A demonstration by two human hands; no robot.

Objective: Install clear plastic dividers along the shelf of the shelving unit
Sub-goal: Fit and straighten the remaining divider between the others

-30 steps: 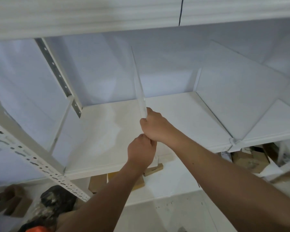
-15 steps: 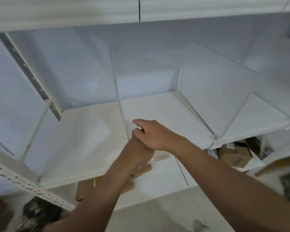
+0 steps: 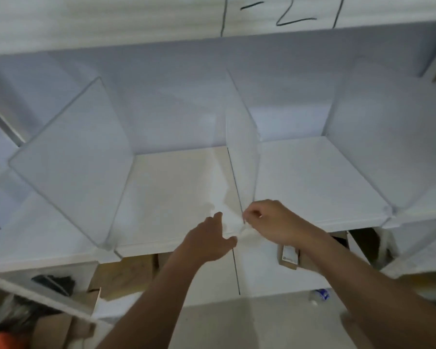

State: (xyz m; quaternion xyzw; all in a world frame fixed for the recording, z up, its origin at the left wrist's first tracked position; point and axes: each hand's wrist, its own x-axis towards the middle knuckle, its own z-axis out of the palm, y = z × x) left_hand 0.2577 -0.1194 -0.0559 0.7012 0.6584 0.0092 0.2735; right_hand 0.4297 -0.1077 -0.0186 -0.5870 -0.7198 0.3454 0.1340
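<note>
A divider point(image 3: 68, 162) already leans at nine o'clock. The left hand point(image 3: 209, 240), fingers open, now steadies the shelf point(image 3: 176, 195) edge; the right hand point(image 3: 272, 220) pinches the middle divider point(image 3: 242, 147), newly upright at twelve o'clock, apparently seated.

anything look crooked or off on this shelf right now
Nothing clearly stands out. The middle divider stands upright on the shelf, with both hands at its front corner. The side dividers only appear to splay, likely from the wide lens.
</note>
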